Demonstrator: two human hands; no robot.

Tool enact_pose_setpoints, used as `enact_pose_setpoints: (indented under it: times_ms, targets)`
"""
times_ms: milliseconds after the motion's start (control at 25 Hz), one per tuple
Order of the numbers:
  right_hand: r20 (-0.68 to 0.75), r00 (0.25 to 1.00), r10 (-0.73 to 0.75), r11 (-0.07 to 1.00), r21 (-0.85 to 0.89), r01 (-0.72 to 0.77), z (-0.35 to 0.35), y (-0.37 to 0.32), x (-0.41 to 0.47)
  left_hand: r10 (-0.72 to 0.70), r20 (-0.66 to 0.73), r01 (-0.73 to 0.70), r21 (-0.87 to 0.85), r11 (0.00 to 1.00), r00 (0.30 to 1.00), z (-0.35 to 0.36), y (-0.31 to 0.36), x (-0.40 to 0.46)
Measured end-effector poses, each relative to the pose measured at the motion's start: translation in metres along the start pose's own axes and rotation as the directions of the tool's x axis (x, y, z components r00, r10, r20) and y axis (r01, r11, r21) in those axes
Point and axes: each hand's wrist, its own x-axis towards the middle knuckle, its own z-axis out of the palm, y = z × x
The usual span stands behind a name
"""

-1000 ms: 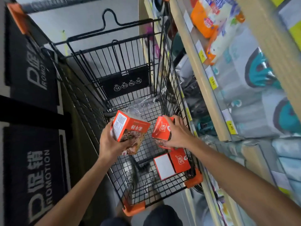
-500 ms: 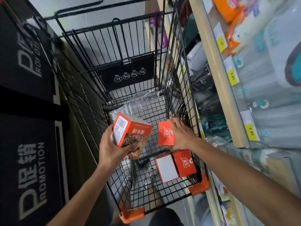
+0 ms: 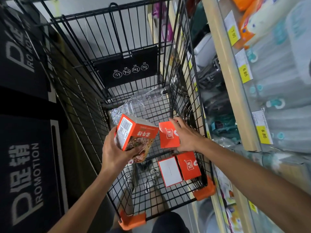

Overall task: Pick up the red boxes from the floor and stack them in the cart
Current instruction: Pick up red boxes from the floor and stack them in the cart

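Boxes were the matter here, four red ones in view, all over or inside the cart (image 3: pixel 204 190). Two lay side by side on the wire floor at the lower right of the basket: a white-faced box (image 3: pixel 170 171) touching a red-faced box (image 3: pixel 189 165). Just above them in the frame, the right hand (image 3: pixel 186 137) was clamped on a small red box (image 3: pixel 169 137), fingers over its far edge, holding it above the wire floor. At centre, the left hand (image 3: pixel 114 150) gripped a larger red box (image 3: pixel 134 133) from below, tilted, its barcode panel and a printed food photograph showing.

By my judgement the task stood partway: two boxes were set down, two were in hand and not yet placed, and whether more remained on the floor could not be told.

The boxes were glossy printed cardboard with crisp edges, rectangular. The cart was thin black wire grid with orange plastic corner caps. Crumpled clear film (image 3: pixel 134 105) lay in the basket's far end. Shelves (image 3: pixel 235 91) of wrapped goods ran down the right side.
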Motion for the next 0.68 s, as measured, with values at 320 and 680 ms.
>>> enact_pose_setpoints:
  times_ms: [320, 680]
  targets:
    - [0.063, 0.997, 0.033, 0.991, -0.129, -0.025, 0.026, 0.017, 0.009, -0.007, -0.006, 0.007, 0.012, 1.000, 1.000, 0.009, -0.013, 0.009]
    - [0.084, 0.972, 0.218, 0.706, -0.701, -0.097, 0.049, 0.020, 0.026, -0.004, -0.014, 0.005, 0.050, 0.999, 1.000, 0.017, -0.025, 0.016]
